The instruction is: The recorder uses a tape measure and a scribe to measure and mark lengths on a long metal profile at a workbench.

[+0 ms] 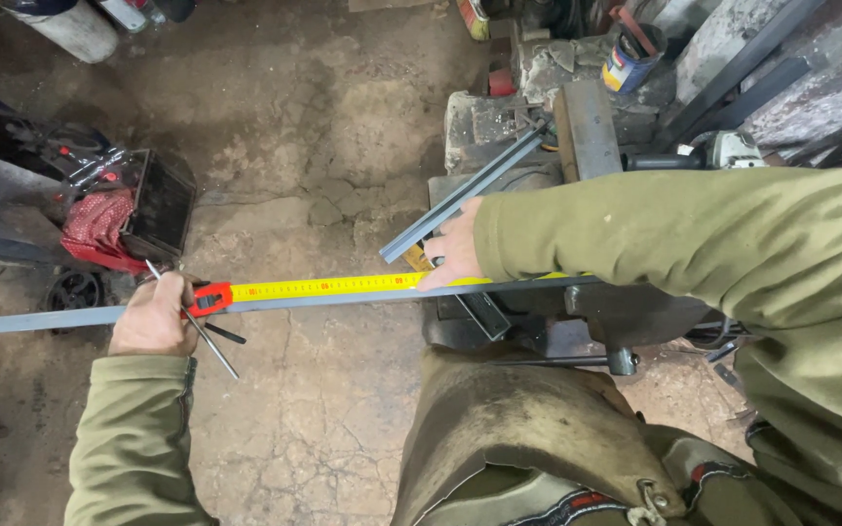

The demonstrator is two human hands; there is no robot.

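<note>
The left hand (153,317) pinches the red tape measure (324,286) and a thin scriber (209,341) on the long steel bar (41,319), while the right hand (455,251) presses the tape flat.

Bare cracked concrete floor (324,175) gives open passage mid-frame; red welding machine (124,214) blocks left, cluttered grey metal vise bench (518,127) blocks right.

A yellow measuring tape (328,285) with a red end piece (210,298) lies along a grey steel bar (41,319), between olive-green sleeves (635,229), near a red-and-white patterned rag (99,216) and a blue can (630,60).
</note>
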